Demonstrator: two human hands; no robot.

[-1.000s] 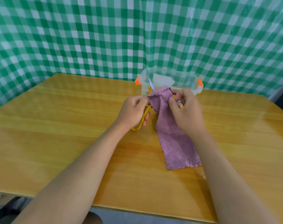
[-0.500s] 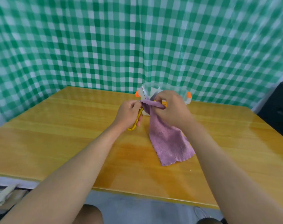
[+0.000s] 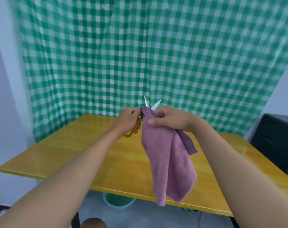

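Above the table (image 3: 94, 155), left hand (image 3: 129, 118) holds scissors (image 3: 149, 106) at cloth (image 3: 169, 162).

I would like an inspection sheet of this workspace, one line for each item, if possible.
Surface: yellow wooden table, glossy.
Job's things: purple cloth hangs over the table; scissors with yellow handles, blades open, at its top edge.
Clutter: green basket on the floor under the table.
Grippers: left hand grips the scissors; right hand holds the cloth's top.
Cables: nothing seen.
Surroundings: green checked curtain behind; black object at right.
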